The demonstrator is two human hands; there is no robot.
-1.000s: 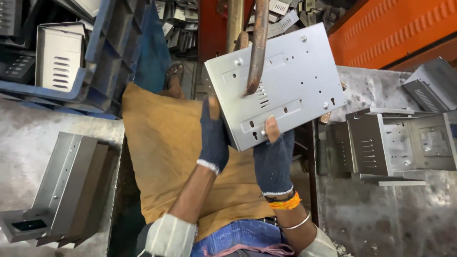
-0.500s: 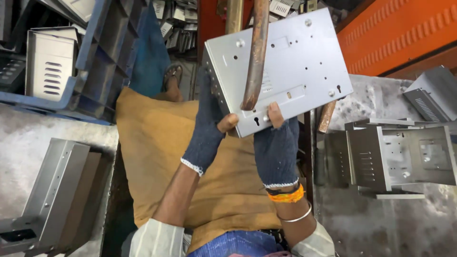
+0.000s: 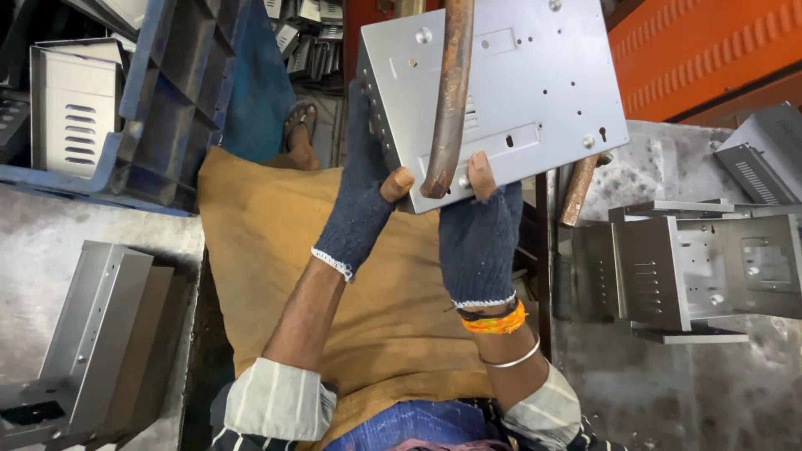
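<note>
dark blue knit gloves with white cuffs, rolled striped sleeves, orange thread and silver bangle on right wrist

A worn grey counter (image 3: 50, 276) is seen on the left and again at the right, dusty and scratched. A blue plastic crate (image 3: 159, 108) is set at the upper left. An orange ribbed panel (image 3: 710, 50) is lit evenly at the upper right.

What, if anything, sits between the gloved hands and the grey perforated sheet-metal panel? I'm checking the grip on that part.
Nothing separates them: the left hand and right hand, both in dark blue knitted gloves, grip the grey perforated sheet-metal panel directly at its lower edge. A rusty brown metal rod crosses in front of the panel's face, ending between the two thumbs.
</note>
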